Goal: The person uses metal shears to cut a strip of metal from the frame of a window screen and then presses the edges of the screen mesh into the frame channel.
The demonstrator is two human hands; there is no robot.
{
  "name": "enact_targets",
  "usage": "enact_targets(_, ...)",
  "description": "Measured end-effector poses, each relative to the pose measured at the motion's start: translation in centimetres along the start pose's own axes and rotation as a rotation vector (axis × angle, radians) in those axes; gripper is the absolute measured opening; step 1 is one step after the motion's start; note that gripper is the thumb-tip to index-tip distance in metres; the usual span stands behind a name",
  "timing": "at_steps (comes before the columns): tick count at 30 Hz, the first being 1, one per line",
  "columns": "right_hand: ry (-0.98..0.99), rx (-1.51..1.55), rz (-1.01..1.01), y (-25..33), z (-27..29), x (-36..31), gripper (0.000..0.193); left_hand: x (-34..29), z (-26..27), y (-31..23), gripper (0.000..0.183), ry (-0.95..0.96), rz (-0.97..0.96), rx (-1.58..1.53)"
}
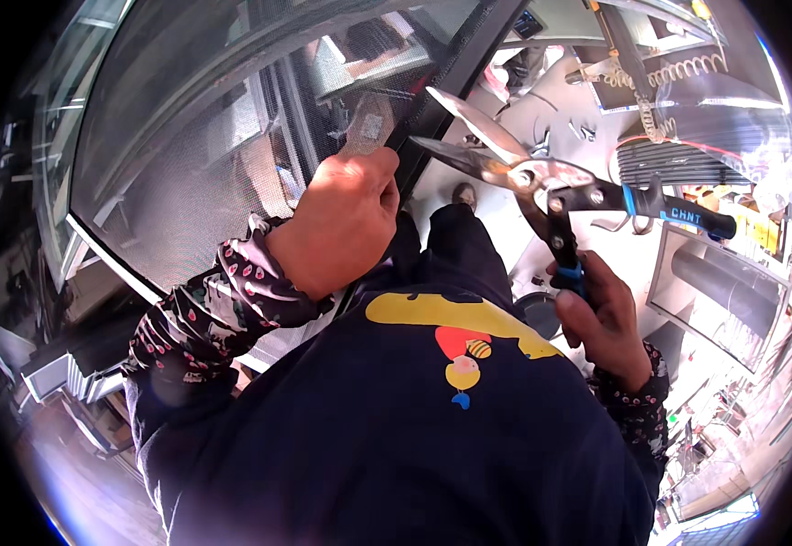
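My right hand (604, 320) grips one handle of a pair of metal-cutting shears (555, 177) with black and blue grips. The shears' blades stand apart, their tips over the dark frame bar, and the other handle sticks out to the right, free of my fingers. My left hand (341, 217) is closed in a fist at the edge of a mesh-screened frame (200, 196), just left of the blade tips. What its fingers pinch is hidden. A clear strip with a pale patch (370, 126) shows just beyond that fist.
A coiled air hose (687, 69) hangs at the upper right. Beneath it sits a black ribbed object (683, 164). A grey-framed panel (719, 296) lies to the right. Stacked profiles (73, 378) stand at the left. My shoe (464, 195) shows on the floor.
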State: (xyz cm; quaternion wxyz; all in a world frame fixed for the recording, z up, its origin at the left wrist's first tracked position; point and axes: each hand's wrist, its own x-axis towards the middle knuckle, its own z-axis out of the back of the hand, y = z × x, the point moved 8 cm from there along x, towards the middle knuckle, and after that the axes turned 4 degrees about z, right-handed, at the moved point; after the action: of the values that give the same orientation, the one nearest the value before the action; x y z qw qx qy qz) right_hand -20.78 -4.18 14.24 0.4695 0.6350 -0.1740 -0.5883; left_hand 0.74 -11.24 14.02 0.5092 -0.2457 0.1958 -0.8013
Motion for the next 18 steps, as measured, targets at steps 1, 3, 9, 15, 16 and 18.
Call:
enact_targets(1,-0.004,-0.026,0.033,0.3,-0.2,0.2,0.025,-0.1,0.2,0.0,0.011,-0.042,-0.003,-0.003)
enact_targets(3,-0.015,-0.089,0.056,0.7,-0.4,0.2,0.024,-0.1,0.2,0.0,0.012,-0.044,-0.011,-0.023)
enact_targets(9,-0.043,-0.143,0.007,2.6,-0.7,-0.1,0.017,-0.5,0.6,-0.8,0.014,-0.132,-0.152,0.072)
enact_targets(15,-0.085,-0.082,-0.077,2.9,-2.3,-0.4,0.018,-0.6,0.7,-0.9,0.015,-0.154,-0.149,0.047)
enact_targets(16,-0.085,-0.016,-0.061,2.1,-3.1,-0.5,0.024,-0.5,0.7,-0.8,0.015,-0.135,-0.142,-0.002)
enact_targets(18,-0.110,0.080,0.017,0.7,-4.2,-0.2,0.022,-0.3,0.4,0.1,0.014,-0.075,-0.045,-0.105)
